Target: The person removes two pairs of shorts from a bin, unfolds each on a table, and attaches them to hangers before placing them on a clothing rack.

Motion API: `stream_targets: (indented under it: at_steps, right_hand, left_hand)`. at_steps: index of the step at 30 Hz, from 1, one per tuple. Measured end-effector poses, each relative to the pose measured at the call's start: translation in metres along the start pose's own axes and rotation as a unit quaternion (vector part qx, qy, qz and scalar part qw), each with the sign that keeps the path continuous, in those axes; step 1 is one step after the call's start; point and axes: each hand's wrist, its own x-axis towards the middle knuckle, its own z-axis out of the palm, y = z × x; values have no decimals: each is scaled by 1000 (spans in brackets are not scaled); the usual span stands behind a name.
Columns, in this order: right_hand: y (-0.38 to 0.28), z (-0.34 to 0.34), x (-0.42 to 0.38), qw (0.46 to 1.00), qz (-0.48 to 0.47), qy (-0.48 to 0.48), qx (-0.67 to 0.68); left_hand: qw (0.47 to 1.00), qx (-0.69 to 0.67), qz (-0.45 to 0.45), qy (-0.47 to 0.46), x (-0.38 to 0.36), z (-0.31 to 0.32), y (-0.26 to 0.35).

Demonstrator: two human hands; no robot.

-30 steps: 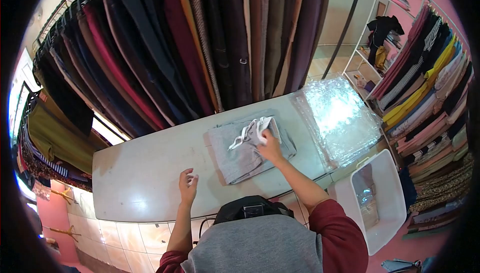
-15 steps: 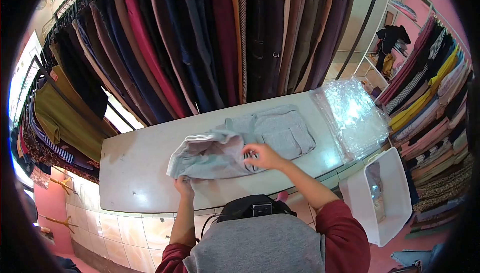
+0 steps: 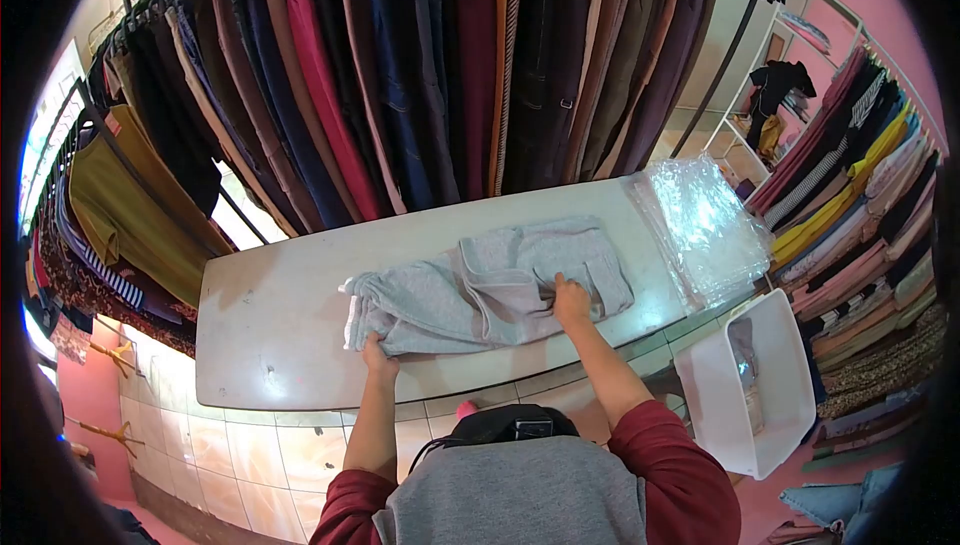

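Observation:
A pair of grey sweatpants [image 3: 430,295] lies lengthwise on the white table [image 3: 270,325], loosely folded, with a pocket visible toward its right end. Its gathered, whitish-edged waistband end points left. My left hand [image 3: 378,355] grips the lower corner near that end, thumb on top and the other fingers partly hidden under the cloth. On the right part of the pants, my right hand [image 3: 572,300] has its fingers closed on a fold of the fabric. Loose layers bunch up between the two hands.
Clear plastic bags [image 3: 700,225] are stacked at the table's right end. Below them on the floor stands a white bin [image 3: 790,385]. A rack of hanging trousers [image 3: 470,75] runs along the far side, and more clothes hang at left and right.
The waistband opening has been folded over, so the pale inside no longer shows. My right hand has moved right and down onto the cloth. My left hand stays at the lower left corner.

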Motion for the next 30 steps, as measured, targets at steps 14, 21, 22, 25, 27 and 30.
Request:
stream_targets:
  at_steps: [14, 21, 22, 25, 27, 30]
  right_hand:
    - [130, -43, -227, 954, 16, -172, 245]
    - [47, -103, -215, 794, 79, -110, 593]
    - [54, -101, -217, 793, 82, -105, 594]
    - [64, -105, -220, 529, 138, 4, 838]
    - [55, -125, -227, 469, 172, 43, 865]
    - [40, -114, -235, 527, 160, 100, 828]
  left_hand:
    - [951, 98, -34, -292, -205, 11, -11]
    - [796, 370, -19, -478, -277, 48, -59]
    - [827, 345, 8, -443, -271, 50, -57]
    - [853, 303, 168, -391, -259, 77, -29]
    - [755, 364, 438, -326, -260, 81, -29]
    - [697, 450, 478, -288, -292, 74, -41]
